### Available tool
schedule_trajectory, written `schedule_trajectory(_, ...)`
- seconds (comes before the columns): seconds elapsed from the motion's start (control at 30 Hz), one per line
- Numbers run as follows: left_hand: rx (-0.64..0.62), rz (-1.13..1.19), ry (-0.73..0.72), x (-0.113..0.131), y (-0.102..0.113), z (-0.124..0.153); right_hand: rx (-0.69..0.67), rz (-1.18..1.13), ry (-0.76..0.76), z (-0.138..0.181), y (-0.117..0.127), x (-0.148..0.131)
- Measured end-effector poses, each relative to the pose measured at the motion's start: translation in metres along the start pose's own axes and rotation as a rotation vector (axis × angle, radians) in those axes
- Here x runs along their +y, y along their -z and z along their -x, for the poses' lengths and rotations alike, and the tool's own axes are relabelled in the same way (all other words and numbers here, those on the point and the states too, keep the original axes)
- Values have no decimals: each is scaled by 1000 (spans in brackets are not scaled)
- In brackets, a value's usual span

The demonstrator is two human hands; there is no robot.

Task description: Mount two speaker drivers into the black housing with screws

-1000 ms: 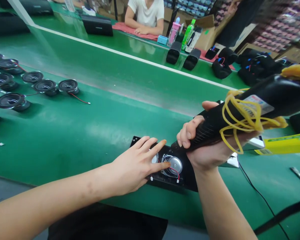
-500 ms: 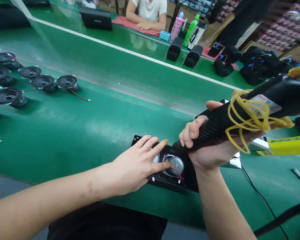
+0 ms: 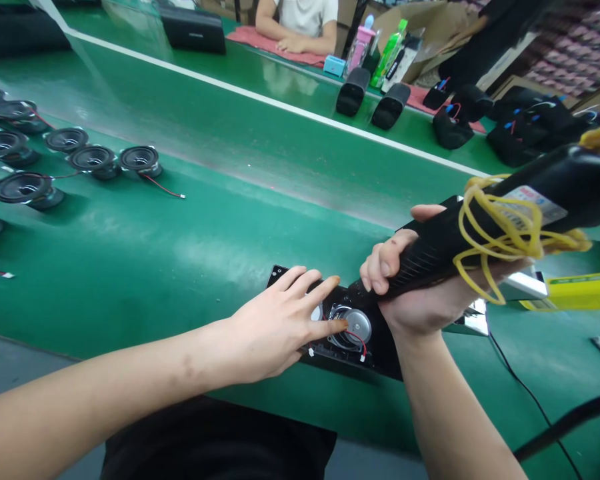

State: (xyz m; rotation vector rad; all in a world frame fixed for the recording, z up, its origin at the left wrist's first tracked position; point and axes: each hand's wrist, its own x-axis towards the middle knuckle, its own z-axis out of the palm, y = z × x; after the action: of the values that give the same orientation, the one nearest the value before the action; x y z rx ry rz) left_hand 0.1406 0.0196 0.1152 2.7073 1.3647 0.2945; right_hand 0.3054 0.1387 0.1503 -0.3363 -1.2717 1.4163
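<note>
2 round silver-backed speakers [image 3: 359, 327] sit in the black panel [image 3: 387, 350], which lies on the green table [image 3: 180, 267]; the left speaker of the pair is mostly hidden. The left hand [image 3: 280, 327] lies palm down over the panel's left part, fingers spread and clasping nothing, with 1 fingertip at the rim of the right speaker. The right hand [image 3: 423, 300] is wrapped firmly around a thick black tool [image 3: 430, 247], bound with loops of yellow cord [image 3: 533, 233], that slants up to the right of the panel. The tool's narrow end comes down at the panel's far side, just beyond the right speaker; it probably touches the surface there, though the tip is too dark to be sure. 2 white plugs [image 3: 363, 358] show along the panel's near side. Well to the left of the panel lies a cluster of loose black speakers [image 3: 94, 159], cones up. Right of the panel are a yellow packet [image 3: 580, 291] and a black cable [image 3: 523, 390]. Far beyond the panel, 2 dark cases [image 3: 391, 107] stand near a green bottle [image 3: 389, 55], and a co-worker [image 3: 307, 19] rests both forearms on a red cloth [image 3: 250, 39].
</note>
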Motion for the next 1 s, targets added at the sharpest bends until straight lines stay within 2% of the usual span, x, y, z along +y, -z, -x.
schedule_trajectory(0.3,-35,31,12,-2,3,-1,-114,10,-30,9,5,7)
schedule_trajectory(0.53,-34,56,18,-1,8,-2,-166,-41,-72,12,-2,7)
schedule_trajectory(0.73,-55,56,39,0,1,3,-21,11,-90,11,-2,7)
schedule_trajectory(0.83,-3,51,55,-1,-6,6,10,16,-1,8,6,-9)
schedule_trajectory(1.0,65,41,41,-4,-15,10,174,147,346,6,42,-65)
